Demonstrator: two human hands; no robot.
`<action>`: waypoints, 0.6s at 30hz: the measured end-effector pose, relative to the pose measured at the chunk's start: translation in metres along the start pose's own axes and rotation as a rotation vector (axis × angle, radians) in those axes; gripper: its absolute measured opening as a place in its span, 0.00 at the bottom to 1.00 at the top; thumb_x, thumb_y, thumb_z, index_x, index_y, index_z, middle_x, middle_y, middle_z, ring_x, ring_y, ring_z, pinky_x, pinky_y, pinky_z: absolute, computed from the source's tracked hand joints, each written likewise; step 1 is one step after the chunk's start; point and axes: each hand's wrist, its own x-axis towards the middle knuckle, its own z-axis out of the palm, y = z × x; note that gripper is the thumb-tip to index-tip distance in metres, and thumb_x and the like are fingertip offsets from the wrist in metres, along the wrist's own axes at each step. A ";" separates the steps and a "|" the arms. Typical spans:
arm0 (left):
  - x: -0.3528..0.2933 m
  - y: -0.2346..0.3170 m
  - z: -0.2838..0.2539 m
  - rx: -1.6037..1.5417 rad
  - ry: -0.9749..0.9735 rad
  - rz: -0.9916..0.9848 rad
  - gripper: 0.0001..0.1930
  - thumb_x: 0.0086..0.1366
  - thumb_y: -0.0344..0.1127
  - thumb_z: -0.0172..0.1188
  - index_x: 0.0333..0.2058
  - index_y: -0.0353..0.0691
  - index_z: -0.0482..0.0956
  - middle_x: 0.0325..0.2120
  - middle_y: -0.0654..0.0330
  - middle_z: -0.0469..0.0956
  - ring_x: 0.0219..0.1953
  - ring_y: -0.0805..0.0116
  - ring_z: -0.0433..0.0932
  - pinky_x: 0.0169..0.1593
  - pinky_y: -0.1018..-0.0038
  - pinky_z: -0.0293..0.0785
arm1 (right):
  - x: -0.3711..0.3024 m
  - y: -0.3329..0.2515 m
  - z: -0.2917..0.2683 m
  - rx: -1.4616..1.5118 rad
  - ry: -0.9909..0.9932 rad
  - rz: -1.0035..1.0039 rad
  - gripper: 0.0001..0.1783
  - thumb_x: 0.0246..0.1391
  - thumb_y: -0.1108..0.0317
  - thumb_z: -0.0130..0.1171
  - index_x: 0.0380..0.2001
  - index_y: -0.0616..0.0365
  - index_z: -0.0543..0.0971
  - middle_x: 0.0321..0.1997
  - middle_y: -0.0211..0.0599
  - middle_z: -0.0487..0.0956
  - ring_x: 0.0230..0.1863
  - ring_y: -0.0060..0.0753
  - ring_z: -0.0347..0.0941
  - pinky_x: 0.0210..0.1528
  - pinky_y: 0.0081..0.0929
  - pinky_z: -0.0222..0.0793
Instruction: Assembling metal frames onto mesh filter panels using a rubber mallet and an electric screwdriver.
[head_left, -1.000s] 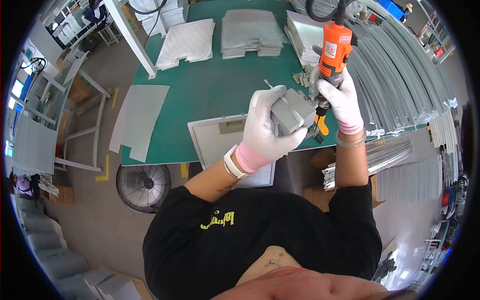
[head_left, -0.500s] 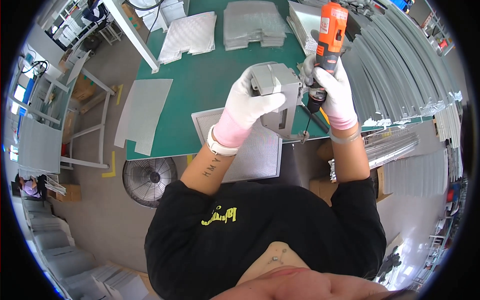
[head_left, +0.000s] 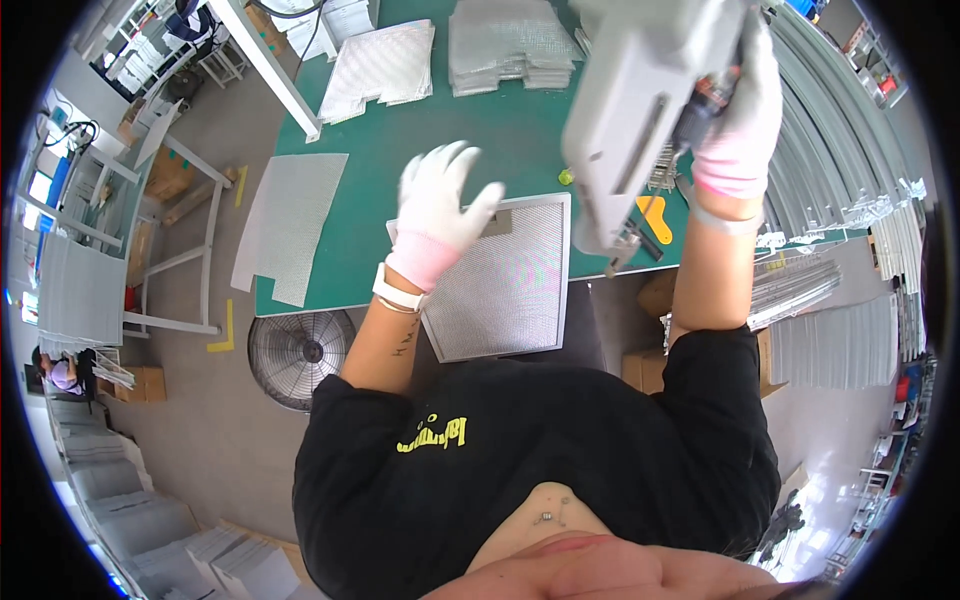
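My left hand, in a white glove with a pink cuff, is open with fingers spread over the far left corner of a framed mesh panel. The panel hangs over the bench's front edge. My right hand, gloved the same way, is wrapped round an orange and black power drill, mostly hidden. A grey metal housing with a long slot is raised close in front of the drill and blurred. Whether my right fingers also grip the housing is hidden.
On the green bench lie mesh sheet stacks, flat sheets at left, a yellow piece and a small green item. Long metal strips are piled at right. A fan stands below left.
My left hand has let go of the grey housing and moved down-left, opening over the panel. The housing has come up and right with my right hand, now covering most of the drill.
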 end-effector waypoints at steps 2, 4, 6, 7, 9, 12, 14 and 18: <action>-0.016 -0.017 0.006 0.058 -0.281 -0.159 0.24 0.64 0.48 0.56 0.53 0.38 0.76 0.45 0.49 0.80 0.49 0.50 0.78 0.58 0.56 0.68 | -0.002 -0.016 0.005 -0.054 -0.151 -0.051 0.20 0.70 0.61 0.49 0.60 0.57 0.72 0.50 0.34 0.80 0.45 0.22 0.78 0.46 0.21 0.76; -0.026 -0.014 0.005 0.004 -0.506 -0.302 0.23 0.64 0.45 0.56 0.54 0.38 0.77 0.41 0.50 0.82 0.44 0.51 0.80 0.56 0.56 0.70 | 0.000 -0.018 0.005 -0.237 -0.244 -0.211 0.21 0.68 0.67 0.50 0.61 0.61 0.71 0.52 0.36 0.79 0.49 0.25 0.76 0.50 0.23 0.75; -0.033 -0.003 0.011 0.204 -0.357 -0.144 0.20 0.63 0.42 0.56 0.52 0.41 0.78 0.29 0.56 0.81 0.34 0.54 0.79 0.48 0.58 0.72 | 0.006 -0.007 -0.009 -0.537 -0.346 -0.662 0.21 0.65 0.69 0.54 0.59 0.63 0.72 0.48 0.38 0.79 0.45 0.28 0.77 0.48 0.24 0.76; -0.037 -0.001 0.010 0.201 -0.354 -0.149 0.20 0.63 0.42 0.56 0.52 0.41 0.78 0.29 0.56 0.81 0.34 0.54 0.79 0.48 0.58 0.72 | 0.023 -0.011 -0.017 -0.538 -0.352 -0.660 0.21 0.65 0.69 0.54 0.59 0.63 0.72 0.48 0.38 0.79 0.45 0.28 0.77 0.48 0.24 0.76; -0.046 0.002 0.005 0.157 -0.172 -0.066 0.17 0.61 0.40 0.57 0.48 0.43 0.80 0.25 0.59 0.77 0.30 0.57 0.77 0.42 0.59 0.70 | 0.054 -0.019 -0.021 0.507 -0.895 0.444 0.19 0.65 0.72 0.54 0.57 0.64 0.73 0.44 0.40 0.78 0.42 0.31 0.76 0.46 0.23 0.76; -0.055 0.009 -0.003 0.192 -0.172 -0.047 0.12 0.59 0.39 0.58 0.41 0.44 0.81 0.24 0.59 0.76 0.29 0.59 0.77 0.40 0.59 0.69 | 0.005 -0.010 0.017 0.532 -0.289 0.092 0.15 0.66 0.71 0.52 0.54 0.65 0.74 0.39 0.38 0.77 0.40 0.30 0.75 0.44 0.21 0.76; -0.061 0.011 -0.005 0.178 -0.127 -0.039 0.09 0.58 0.40 0.59 0.36 0.44 0.80 0.23 0.60 0.76 0.28 0.58 0.77 0.38 0.59 0.69 | 0.007 -0.007 0.014 0.242 -0.302 -0.095 0.15 0.67 0.71 0.51 0.54 0.66 0.74 0.39 0.38 0.77 0.40 0.30 0.75 0.43 0.21 0.76; -0.066 0.024 -0.013 0.132 -0.065 -0.043 0.09 0.55 0.42 0.64 0.27 0.44 0.79 0.22 0.61 0.75 0.27 0.60 0.76 0.36 0.61 0.68 | 0.016 0.005 0.004 -0.328 -0.313 -0.481 0.15 0.67 0.70 0.51 0.53 0.66 0.74 0.39 0.37 0.77 0.40 0.29 0.75 0.43 0.21 0.76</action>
